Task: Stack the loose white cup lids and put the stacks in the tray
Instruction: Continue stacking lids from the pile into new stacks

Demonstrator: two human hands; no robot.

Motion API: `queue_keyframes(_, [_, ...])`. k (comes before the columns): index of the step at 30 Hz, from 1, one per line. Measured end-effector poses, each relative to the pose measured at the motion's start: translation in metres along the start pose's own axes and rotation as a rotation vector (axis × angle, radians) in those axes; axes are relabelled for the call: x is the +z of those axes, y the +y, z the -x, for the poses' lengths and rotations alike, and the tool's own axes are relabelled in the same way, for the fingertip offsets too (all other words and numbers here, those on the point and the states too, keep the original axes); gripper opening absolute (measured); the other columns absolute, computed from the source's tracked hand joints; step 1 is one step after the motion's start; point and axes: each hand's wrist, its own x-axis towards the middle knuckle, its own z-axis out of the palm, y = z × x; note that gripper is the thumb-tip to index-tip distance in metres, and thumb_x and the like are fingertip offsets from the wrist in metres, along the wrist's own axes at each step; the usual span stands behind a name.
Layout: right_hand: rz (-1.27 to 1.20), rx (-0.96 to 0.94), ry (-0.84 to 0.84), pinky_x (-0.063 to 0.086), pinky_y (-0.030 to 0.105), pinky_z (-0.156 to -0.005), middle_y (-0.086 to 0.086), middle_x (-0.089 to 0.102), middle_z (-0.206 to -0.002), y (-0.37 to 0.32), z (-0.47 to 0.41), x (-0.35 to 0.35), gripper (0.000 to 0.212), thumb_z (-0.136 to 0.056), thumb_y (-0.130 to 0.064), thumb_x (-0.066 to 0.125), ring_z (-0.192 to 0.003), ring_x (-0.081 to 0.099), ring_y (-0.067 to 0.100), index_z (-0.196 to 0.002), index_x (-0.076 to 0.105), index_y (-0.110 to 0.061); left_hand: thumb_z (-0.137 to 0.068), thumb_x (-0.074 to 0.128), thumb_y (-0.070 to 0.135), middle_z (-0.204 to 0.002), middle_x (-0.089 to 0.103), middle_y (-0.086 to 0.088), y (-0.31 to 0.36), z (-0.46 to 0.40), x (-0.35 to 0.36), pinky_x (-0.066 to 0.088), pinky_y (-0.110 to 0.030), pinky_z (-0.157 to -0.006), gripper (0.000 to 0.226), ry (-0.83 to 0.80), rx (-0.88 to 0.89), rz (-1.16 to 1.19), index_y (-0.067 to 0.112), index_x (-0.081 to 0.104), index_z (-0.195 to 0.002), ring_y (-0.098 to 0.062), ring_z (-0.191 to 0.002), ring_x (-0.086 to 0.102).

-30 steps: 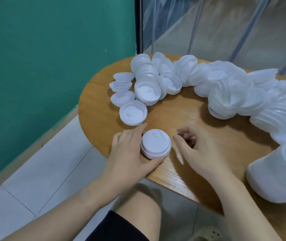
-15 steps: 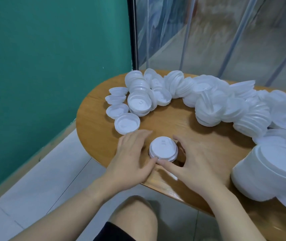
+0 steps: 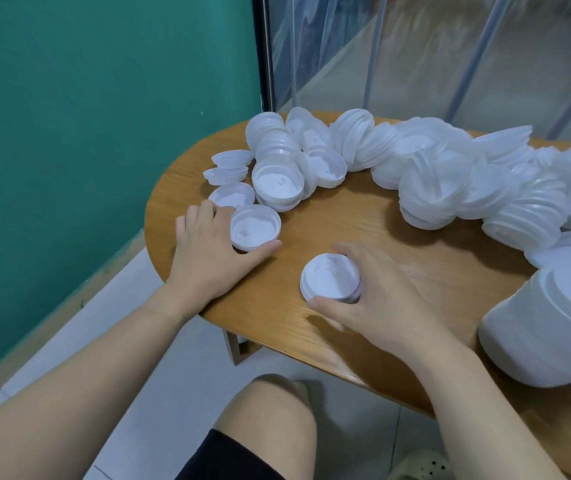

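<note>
Seen from above, centre of frame: right hand point(image 3: 377, 299) curled round a short stack point(image 3: 330, 280) of white lids, thumb at its near rim, fingers round the far side. Stack upright on the wooden table point(image 3: 363, 220), axis vertical, closed tops facing up.

Left of centre: left hand point(image 3: 208, 247) laid beside a single lid point(image 3: 255, 227), thumb along its near edge and fingers at its left rim; a loose grasp on the lid, cannot tell how firm. Lid lying flat, hollow side up, apart from the stack.

Upper middle to right edge: pile point(image 3: 426, 168) of loose lids heaped in a band across the table, many tipped on edge, facing every way. Three more lids point(image 3: 232, 178) lying flat, hollows up, in a row just beyond the left hand.

Lower right: large white container point(image 3: 554, 327) at the frame edge, blurred, only partly in view. Teal wall point(image 3: 86, 133) filling the left.
</note>
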Motion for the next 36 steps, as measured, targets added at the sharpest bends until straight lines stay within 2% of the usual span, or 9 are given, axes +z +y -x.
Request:
queue_keyframes(4, [0.002, 0.036, -0.042, 0.032, 0.025, -0.102, -0.028, 0.042, -0.122, -0.008, -0.005, -0.005, 0.080, -0.075, -0.053, 0.084, -0.128, 0.041, 0.003, -0.144, 0.048, -0.035, -0.076, 0.053, 0.090, -0.102, 0.046, 0.007, 0.004, -0.004, 0.000, 0.031, -0.035, -0.092, 0.078, 0.036, 0.060, 0.022, 0.021, 0.061, -0.112, -0.018, -0.098, 0.041])
queue_keyframes(9, [-0.033, 0.048, -0.014, 0.029, 0.019, -0.096, -0.029, 0.043, -0.122, -0.011, -0.008, -0.002, 0.079, -0.074, -0.062, 0.080, -0.120, 0.038, -0.004, -0.143, 0.048, -0.038, -0.078, 0.058, 0.083, -0.103, 0.049, 0.005, 0.004, -0.002, -0.001, 0.032, -0.036, -0.092, 0.076, 0.110, 0.102, 0.064, 0.020, 0.062, -0.120, -0.020, -0.099, 0.046])
queue_keyframes(12, [-0.128, 0.009, 0.104, 0.035, 0.011, -0.093, -0.035, 0.047, -0.114, -0.014, -0.010, 0.001, 0.057, -0.080, -0.062, 0.074, -0.110, 0.042, -0.014, -0.129, 0.059, -0.036, -0.078, 0.061, 0.079, -0.108, 0.051, -0.001, 0.005, 0.000, -0.005, 0.031, -0.035, -0.092, 0.076, 0.144, 0.128, 0.112, 0.018, 0.062, -0.123, -0.024, -0.102, 0.047])
queue_keyframes(16, [-0.263, -0.009, 0.225, 0.035, 0.000, -0.084, -0.030, 0.059, -0.108, -0.020, -0.013, 0.001, 0.026, -0.093, -0.048, 0.070, -0.104, 0.045, -0.026, -0.113, 0.067, -0.031, -0.083, 0.053, 0.077, -0.106, 0.051, -0.008, 0.006, 0.005, -0.011, 0.029, -0.035, -0.088, 0.078, 0.179, 0.232, 0.199, 0.011, 0.062, -0.124, -0.026, -0.098, 0.046])
queue_keyframes(21, [-0.384, -0.020, 0.195, 0.037, 0.001, -0.085, -0.026, 0.067, -0.102, -0.026, -0.016, 0.006, 0.022, -0.101, -0.041, 0.060, -0.105, 0.057, -0.015, -0.113, 0.071, -0.027, -0.096, 0.028, 0.078, -0.101, 0.052, -0.010, 0.011, 0.010, -0.015, 0.026, -0.034, -0.083, 0.088, 0.210, 0.455, 0.358, 0.000, 0.058, -0.125, -0.019, -0.092, 0.037])
queue_keyframes(26, [-0.513, -0.084, 0.080, 0.048, 0.015, -0.085, -0.020, 0.073, -0.107, -0.040, -0.019, 0.013, 0.032, -0.105, -0.046, 0.048, -0.105, 0.066, 0.002, -0.121, 0.070, -0.029, -0.092, 0.033, 0.081, -0.109, 0.047, -0.001, 0.014, 0.010, -0.013, 0.031, -0.029, -0.086, 0.086, 0.238, 0.589, 0.462, 0.007, 0.045, -0.133, -0.013, -0.093, 0.039])
queue_keyframes(29, [-0.550, -0.115, 0.012, 0.046, 0.021, -0.077, -0.025, 0.068, -0.091, -0.045, -0.020, 0.019, 0.036, -0.105, -0.046, 0.041, -0.091, 0.064, 0.003, -0.119, 0.070, -0.029, -0.091, 0.038, 0.082, -0.106, 0.053, -0.005, 0.013, 0.008, -0.011, 0.032, -0.029, -0.088, 0.087, 0.235, 0.639, 0.461, 0.005, 0.048, -0.131, -0.017, -0.090, 0.047])
queue_keyframes(32, [-0.650, -0.122, 0.003, 0.048, 0.029, -0.081, -0.011, 0.070, -0.092, -0.049, -0.021, 0.021, 0.039, -0.107, -0.047, 0.036, -0.091, 0.063, 0.012, -0.114, 0.071, -0.032, -0.091, 0.039, 0.082, -0.109, 0.051, 0.001, 0.013, 0.007, -0.010, 0.030, -0.025, -0.092, 0.083, 0.254, 0.656, 0.474, 0.007, 0.051, -0.124, -0.011, -0.094, 0.044])
queue_keyframes(36, [-0.673, -0.146, -0.053, 0.046, 0.014, -0.084, -0.018, 0.073, -0.101, -0.054, -0.020, 0.018, 0.028, -0.101, -0.051, 0.045, -0.099, 0.066, 0.005, -0.113, 0.069, -0.044, -0.092, 0.039, 0.081, -0.106, 0.057, -0.006, 0.012, 0.007, -0.010, 0.029, -0.025, -0.092, 0.084, 0.248, 0.670, 0.461, 0.005, 0.054, -0.123, -0.015, -0.093, 0.048])
